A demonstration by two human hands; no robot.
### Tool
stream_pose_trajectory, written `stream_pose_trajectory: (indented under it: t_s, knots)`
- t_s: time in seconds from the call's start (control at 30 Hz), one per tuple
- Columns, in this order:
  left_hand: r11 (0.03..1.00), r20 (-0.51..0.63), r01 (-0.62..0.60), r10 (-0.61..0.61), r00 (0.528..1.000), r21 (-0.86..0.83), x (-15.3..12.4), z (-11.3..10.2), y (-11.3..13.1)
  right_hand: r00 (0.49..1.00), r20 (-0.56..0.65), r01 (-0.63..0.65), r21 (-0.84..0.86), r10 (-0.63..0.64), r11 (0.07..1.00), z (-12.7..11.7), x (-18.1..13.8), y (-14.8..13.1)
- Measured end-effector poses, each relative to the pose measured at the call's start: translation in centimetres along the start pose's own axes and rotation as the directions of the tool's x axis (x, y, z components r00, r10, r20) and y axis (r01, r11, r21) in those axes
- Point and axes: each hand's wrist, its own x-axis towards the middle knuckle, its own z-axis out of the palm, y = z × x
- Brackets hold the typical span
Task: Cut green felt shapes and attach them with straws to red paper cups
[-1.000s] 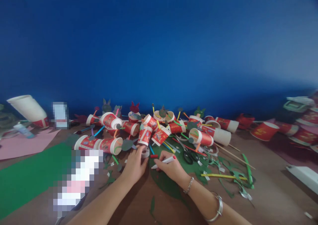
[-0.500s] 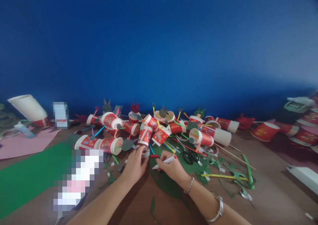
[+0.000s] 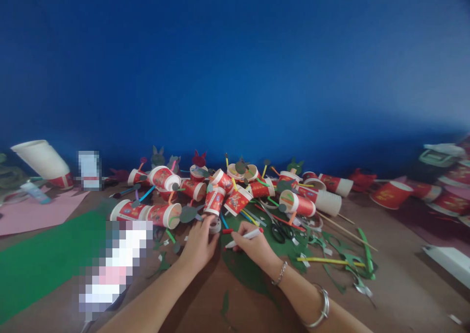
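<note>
On the tabletop (image 3: 198, 303), red cups (image 3: 214, 201) were heaped toward the blue wall (image 3: 235, 78), apparently to keep working room in front. The green paper (image 3: 244, 272) was laid under the right hand (image 3: 255, 247), seemingly for easy reach. The left hand (image 3: 199, 245) was set beside the paper, at the tape roll (image 3: 215, 226), perhaps for steadying; whether the roll was gripped could not be determined. The white marker (image 3: 251, 234) was grasped pen-fashion by the right hand, tip down at the paper, presumably for control. Counted: cups, over ten, overlapping; hands, two; black-handled scissors (image 3: 278, 233), one pair; marker, roll and red cap (image 3: 227, 231), one each.
</note>
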Motion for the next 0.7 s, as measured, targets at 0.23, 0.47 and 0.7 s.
stream_pose_trajectory:
  t_s: [0.23,0.47,0.7]
  knots:
    - [1.000,-0.005,0.012,-0.012,1.000,-0.006,0.1,-0.1,0.2,0.990,-0.077,-0.085,0.335,0.117,0.938,-2.1,0.9,-0.6]
    - [1.000,-0.008,0.018,-0.018,1.000,0.003,0.2,-0.1,0.2,0.995,0.035,-0.102,0.209,0.097,0.973,-1.2,0.2,-1.0]
    - [1.000,-0.007,0.011,-0.011,1.000,0.015,0.2,0.0,0.1,1.000,0.018,0.019,-0.047,-0.018,0.999,0.5,-0.3,0.1]
